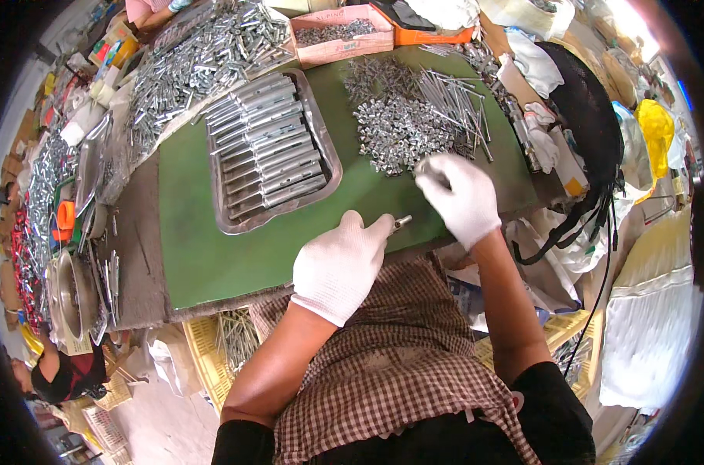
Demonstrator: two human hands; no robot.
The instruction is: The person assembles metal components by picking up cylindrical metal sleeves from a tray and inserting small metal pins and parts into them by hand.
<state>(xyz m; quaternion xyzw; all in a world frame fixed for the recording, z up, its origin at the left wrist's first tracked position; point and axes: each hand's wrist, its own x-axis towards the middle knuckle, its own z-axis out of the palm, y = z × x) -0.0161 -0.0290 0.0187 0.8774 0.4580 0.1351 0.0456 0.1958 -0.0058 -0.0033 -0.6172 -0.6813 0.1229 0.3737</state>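
My left hand [338, 267], in a white knit glove, is closed around a short metal tube [402, 222] whose end sticks out past the fingertips. My right hand [464, 195], gloved the same way, has its thumb and fingers curled together at the near edge of a pile of small silvery nut-like pieces [402, 132]. Whatever lies between those fingertips is too small to make out. Left of the pile, a metal tray [333, 151] holds several tubes with thin rods [278, 139], laid side by side. Long thin metal rods [457, 101] lie beside the pile.
A green mat [205, 267] covers the worktable. Behind the tray spreads a big heap of metal tubes [205, 58]. A pink box [344, 43] of small parts stands at the back, next to an orange bin [433, 36]. A black fan-like guard [581, 116] rises at the right.
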